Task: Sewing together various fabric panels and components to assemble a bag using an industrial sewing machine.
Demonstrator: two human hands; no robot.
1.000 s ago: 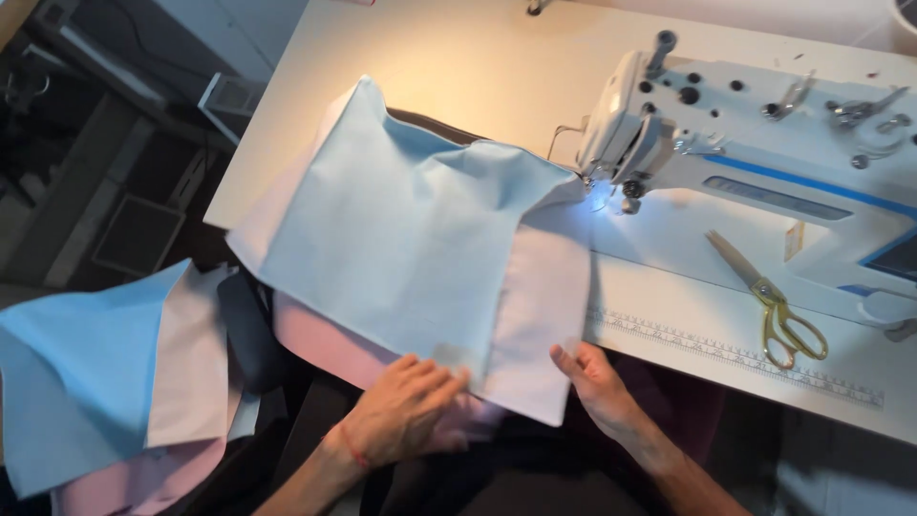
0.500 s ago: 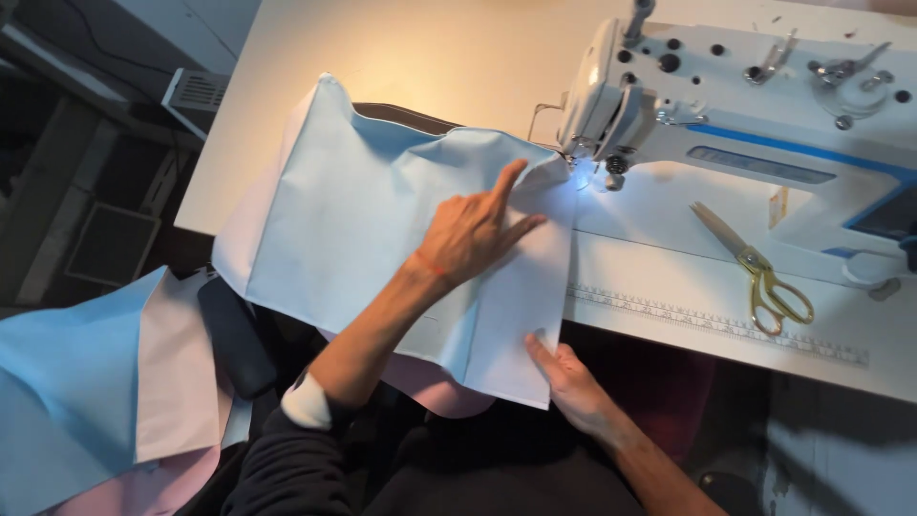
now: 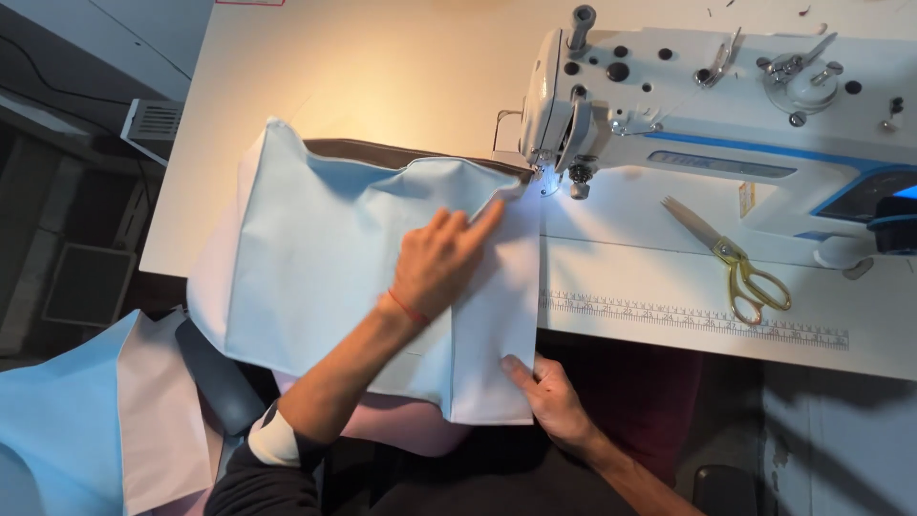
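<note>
A pale blue and white fabric piece point(image 3: 325, 258) lies across the table edge, its far right corner under the needle of a white sewing machine point(image 3: 688, 105). My left hand point(image 3: 444, 258) lies flat on the fabric, fingers stretched toward the needle. My right hand point(image 3: 544, 387) pinches the fabric's near right corner at the table's front edge. A red thread band circles my left wrist.
Gold-handled scissors point(image 3: 735, 263) lie on the machine bed, right of the needle. A printed ruler strip point(image 3: 697, 320) runs along the table's point(image 3: 363, 76) front edge. More blue, white and pink fabric point(image 3: 86, 420) hangs at lower left.
My left hand moved up from the fabric's near edge onto its middle, reaching toward the needle. The fabric's corner now sits under the presser foot. My right hand stays at the near corner.
</note>
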